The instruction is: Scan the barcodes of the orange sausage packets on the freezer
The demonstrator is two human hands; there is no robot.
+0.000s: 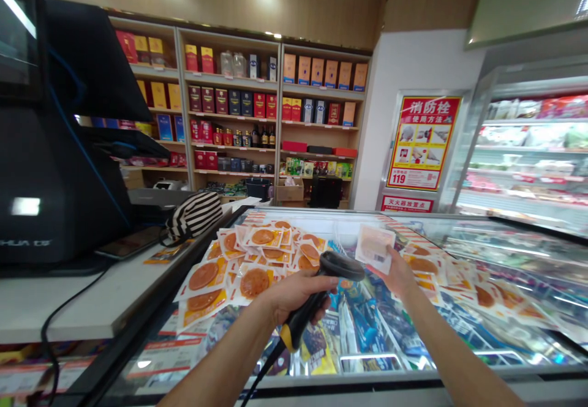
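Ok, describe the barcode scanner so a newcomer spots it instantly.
Start at the glass-topped chest freezer in the foreground. Above it, the left hand grips the barcode scanner: black and corded with a yellow band, unlike the pale packet in the right hand.

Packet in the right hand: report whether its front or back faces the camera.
Back: the packet shows a pale side with a small barcode-like patch.

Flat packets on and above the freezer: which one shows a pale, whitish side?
The packet in the right hand; its whitish side faces us, while the left pile mostly shows round orange-brown contents.
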